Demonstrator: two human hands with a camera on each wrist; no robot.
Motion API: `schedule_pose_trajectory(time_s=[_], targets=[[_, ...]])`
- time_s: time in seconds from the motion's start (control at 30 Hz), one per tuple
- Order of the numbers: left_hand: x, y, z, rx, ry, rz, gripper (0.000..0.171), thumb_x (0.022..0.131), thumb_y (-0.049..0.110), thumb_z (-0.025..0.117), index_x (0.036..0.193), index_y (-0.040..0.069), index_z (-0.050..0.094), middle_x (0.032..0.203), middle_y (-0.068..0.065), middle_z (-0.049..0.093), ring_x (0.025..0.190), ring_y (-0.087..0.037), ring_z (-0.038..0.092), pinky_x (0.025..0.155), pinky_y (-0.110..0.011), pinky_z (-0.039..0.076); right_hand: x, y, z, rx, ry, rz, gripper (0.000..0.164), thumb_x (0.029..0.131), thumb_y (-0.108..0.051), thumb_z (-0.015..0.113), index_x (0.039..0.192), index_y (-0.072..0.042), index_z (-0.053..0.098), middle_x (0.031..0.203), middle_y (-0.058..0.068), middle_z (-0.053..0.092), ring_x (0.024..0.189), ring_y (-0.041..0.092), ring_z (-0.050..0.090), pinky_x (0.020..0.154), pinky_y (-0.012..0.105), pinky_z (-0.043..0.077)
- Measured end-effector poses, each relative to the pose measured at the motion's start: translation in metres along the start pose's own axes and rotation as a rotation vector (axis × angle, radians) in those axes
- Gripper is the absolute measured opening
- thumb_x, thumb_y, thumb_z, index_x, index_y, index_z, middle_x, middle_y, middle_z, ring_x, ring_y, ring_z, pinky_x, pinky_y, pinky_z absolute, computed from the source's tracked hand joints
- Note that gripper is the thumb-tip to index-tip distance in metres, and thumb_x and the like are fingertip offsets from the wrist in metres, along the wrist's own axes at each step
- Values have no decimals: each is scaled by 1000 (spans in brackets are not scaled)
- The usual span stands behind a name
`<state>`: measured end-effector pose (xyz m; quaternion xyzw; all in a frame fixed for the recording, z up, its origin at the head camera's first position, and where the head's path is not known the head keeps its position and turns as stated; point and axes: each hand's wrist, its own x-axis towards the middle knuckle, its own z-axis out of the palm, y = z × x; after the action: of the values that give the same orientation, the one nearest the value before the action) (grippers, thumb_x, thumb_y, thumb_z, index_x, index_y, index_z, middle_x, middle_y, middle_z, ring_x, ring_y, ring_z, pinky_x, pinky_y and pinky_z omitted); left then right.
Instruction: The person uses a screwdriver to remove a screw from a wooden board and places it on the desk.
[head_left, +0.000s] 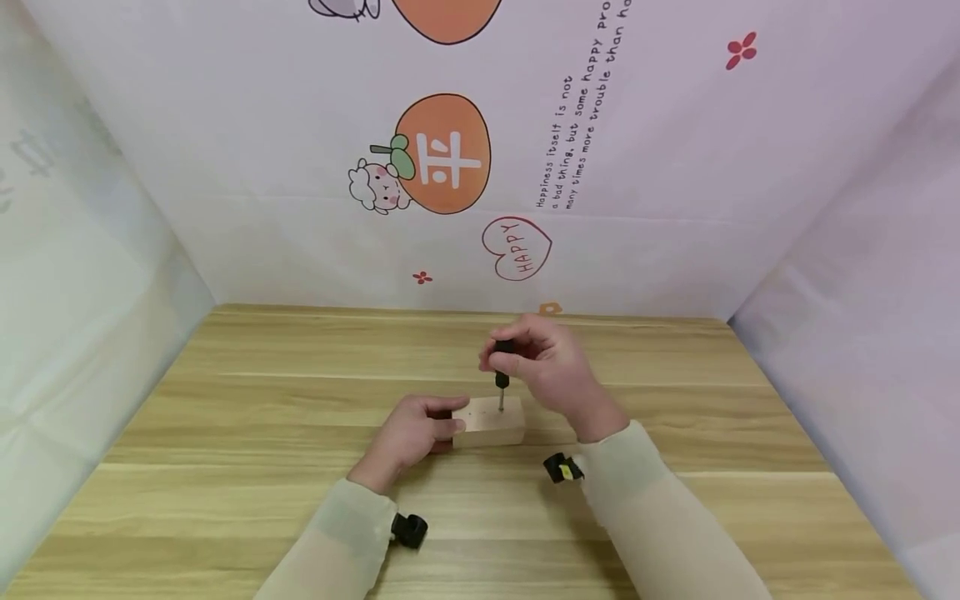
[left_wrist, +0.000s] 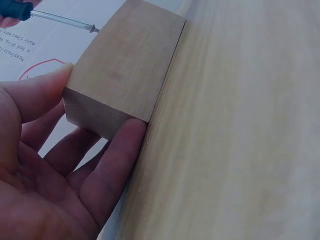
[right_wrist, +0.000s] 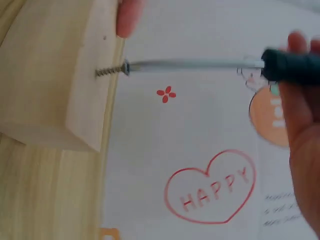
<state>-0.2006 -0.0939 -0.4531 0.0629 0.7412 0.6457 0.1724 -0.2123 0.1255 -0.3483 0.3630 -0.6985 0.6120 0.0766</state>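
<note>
A pale wooden block (head_left: 491, 435) lies on the wood-grain table. My left hand (head_left: 411, 429) grips its left end, thumb at the top edge and fingers around the far side and end face. Into the block's upper face a screw (right_wrist: 111, 71) is partly sunk, its threads showing below the head. My right hand (head_left: 553, 367) holds a dark-handled screwdriver (head_left: 502, 379) upright above the block, fingers and thumb around the handle. The screwdriver's metal shaft (right_wrist: 195, 64) meets the screw head. A small hole (right_wrist: 104, 38) shows in the same face, beside the screw.
The wood-grain table (head_left: 262, 500) ends at a white printed backdrop (head_left: 300, 250) behind, with white side sheets (head_left: 862, 275) on both sides. A black wrist camera (head_left: 409, 531) sits at the left cuff, another black camera (head_left: 561, 468) at the right.
</note>
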Motion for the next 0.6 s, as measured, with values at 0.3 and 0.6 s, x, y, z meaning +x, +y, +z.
schedule_pose_trajectory(time_s=[0.3, 0.6], targets=[[-1, -1, 3, 22, 11, 4, 35, 92, 15, 74, 127, 11, 71, 136, -10, 59, 103, -22, 63, 78, -37, 57, -15, -19, 36, -859, 313, -138, 37, 82, -11, 84, 113, 1, 68, 86, 8, 69, 65, 16, 64, 58, 29, 56], [1, 0, 2, -10, 6, -22, 35, 93, 10, 72, 128, 8, 70, 137, -10, 58, 105, -22, 63, 80, -39, 57, -10, -20, 16, -625, 176, -50, 25, 85, -2, 79, 107, -5, 69, 86, 2, 71, 67, 12, 65, 58, 27, 54]])
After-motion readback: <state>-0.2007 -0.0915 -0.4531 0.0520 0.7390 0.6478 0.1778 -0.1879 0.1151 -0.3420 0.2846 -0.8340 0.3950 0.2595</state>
